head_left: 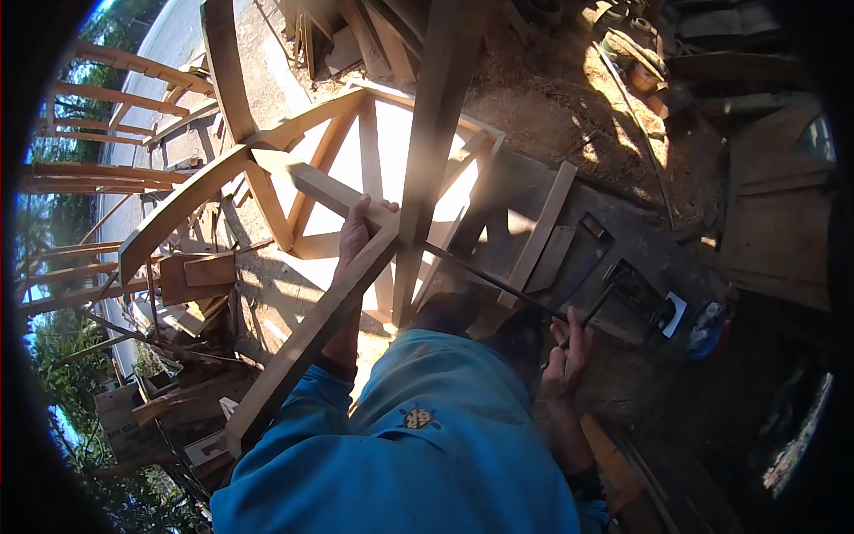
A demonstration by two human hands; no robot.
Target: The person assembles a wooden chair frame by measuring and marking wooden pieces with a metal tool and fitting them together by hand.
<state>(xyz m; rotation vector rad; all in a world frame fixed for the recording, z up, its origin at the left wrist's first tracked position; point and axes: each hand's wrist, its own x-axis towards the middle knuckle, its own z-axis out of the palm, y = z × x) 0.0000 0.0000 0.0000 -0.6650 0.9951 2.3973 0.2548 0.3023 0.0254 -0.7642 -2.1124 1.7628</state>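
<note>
A frame of joined wooden bars stands in front of me, with a curved piece (182,205), a tall thick post (436,116) and a bar (311,338) slanting back toward my left side. My left hand (354,236) is closed around the frame near the joint, its thumb and fingertips showing on top of the crossbar (311,185). On the right, my right hand (567,351) grips a long thin dark rod-like tool (494,280). The tool's far end meets the post at the joint; a shorter dark arm angles off near my fingers. Its exact kind is unclear.
Behind the frame lies a bright pale panel with wooden ribs (369,147). A dark bench (614,209) at right bears a wood strip (543,231), a carpenter's square (583,258) and a black object (636,294). Scrap wood (209,271) is piled left; sawdust covers the ground.
</note>
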